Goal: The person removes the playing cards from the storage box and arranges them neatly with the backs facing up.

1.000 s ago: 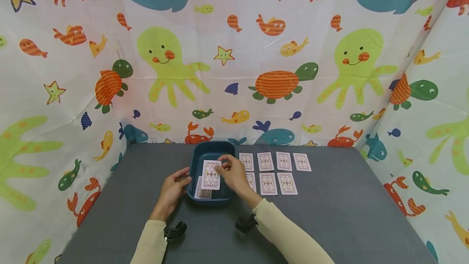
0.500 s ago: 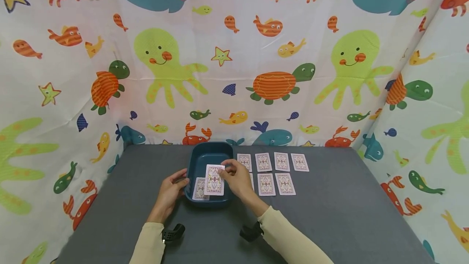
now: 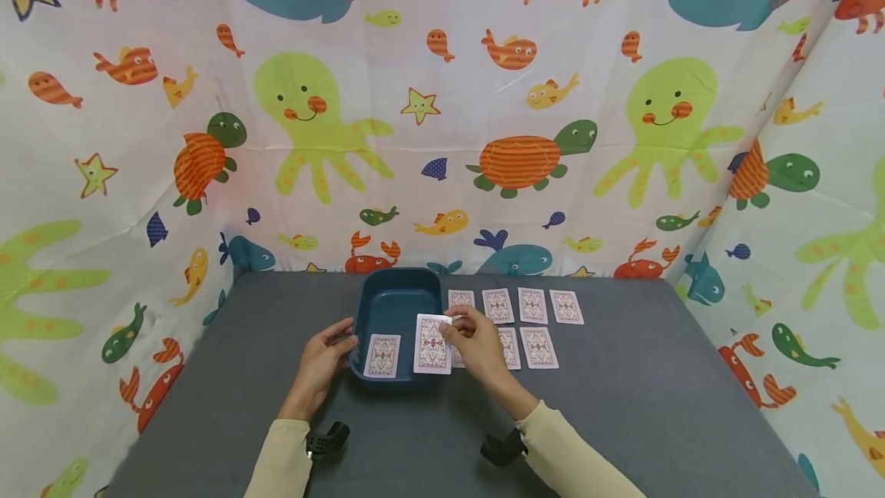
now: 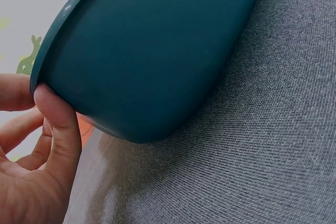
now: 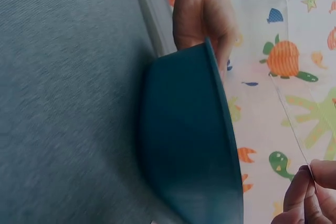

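Note:
My right hand (image 3: pixel 482 348) pinches a face-down playing card (image 3: pixel 432 344) by its right edge, above the right rim of a dark teal plastic bin (image 3: pixel 402 302). In the right wrist view, the pinched card (image 5: pixel 292 116) appears edge-on, like a thin line, between thumb and fingers. Another patterned-back card (image 3: pixel 382 356) lies inside the bin at the near left. My left hand (image 3: pixel 319 363) holds the bin's left side; the left wrist view shows its thumb and fingers (image 4: pixel 60 114) pinching the rim. The raised card and right hand partly cover one card on the table.
Right of the bin, several face-down cards form two rows on the grey cloth table: a far row (image 3: pixel 532 305) and a near row (image 3: pixel 539 347). A curtain (image 3: pixel 442 160) printed with sea animals hangs behind and at both sides.
My right hand has moved the card rightward from over the bin to its right rim. The card in the bin now shows whole. My left hand stays on the bin.

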The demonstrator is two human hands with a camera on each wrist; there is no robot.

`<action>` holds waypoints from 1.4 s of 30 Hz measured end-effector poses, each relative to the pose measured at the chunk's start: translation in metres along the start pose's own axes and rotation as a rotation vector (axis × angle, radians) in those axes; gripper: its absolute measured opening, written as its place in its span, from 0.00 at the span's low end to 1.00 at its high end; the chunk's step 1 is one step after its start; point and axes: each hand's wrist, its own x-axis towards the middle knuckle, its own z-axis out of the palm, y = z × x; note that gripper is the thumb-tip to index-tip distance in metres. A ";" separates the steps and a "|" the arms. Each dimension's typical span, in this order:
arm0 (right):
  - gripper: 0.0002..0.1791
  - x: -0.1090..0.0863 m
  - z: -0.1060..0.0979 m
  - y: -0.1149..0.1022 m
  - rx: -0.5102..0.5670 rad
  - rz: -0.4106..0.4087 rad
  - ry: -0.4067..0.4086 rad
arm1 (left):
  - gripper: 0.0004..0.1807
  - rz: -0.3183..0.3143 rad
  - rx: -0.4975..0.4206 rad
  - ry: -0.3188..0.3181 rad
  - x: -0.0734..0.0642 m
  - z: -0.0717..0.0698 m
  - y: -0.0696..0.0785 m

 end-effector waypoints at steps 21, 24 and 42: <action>0.12 -0.008 -0.054 0.032 0.035 0.037 0.053 | 0.24 0.004 -0.010 -0.011 0.001 0.001 0.002; 0.14 -0.009 -0.062 0.037 0.014 0.041 0.068 | 0.24 0.001 -0.009 -0.012 0.001 0.001 0.002; 0.15 -0.011 -0.114 0.054 -0.021 0.077 0.117 | 0.24 -0.003 -0.006 -0.007 0.000 0.001 0.003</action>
